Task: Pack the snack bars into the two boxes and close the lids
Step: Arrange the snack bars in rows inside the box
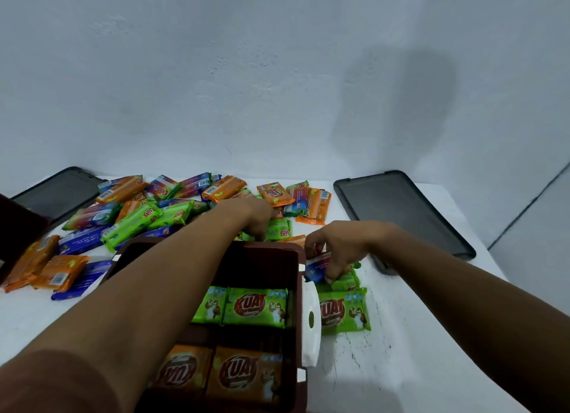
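Two bare forearms fill the lower part of the view, each long, slender and smooth, narrowing toward the wrist. No sleeve, cuff, watch or band shows on either arm up to the frame edge. The left hand (257,217) is bare and ungloved, with no rings showing. The right hand (334,247) is likewise bare; just below its knuckles the fingernails look short and unpainted. Near the left elbow, a shadow darkens the arm.
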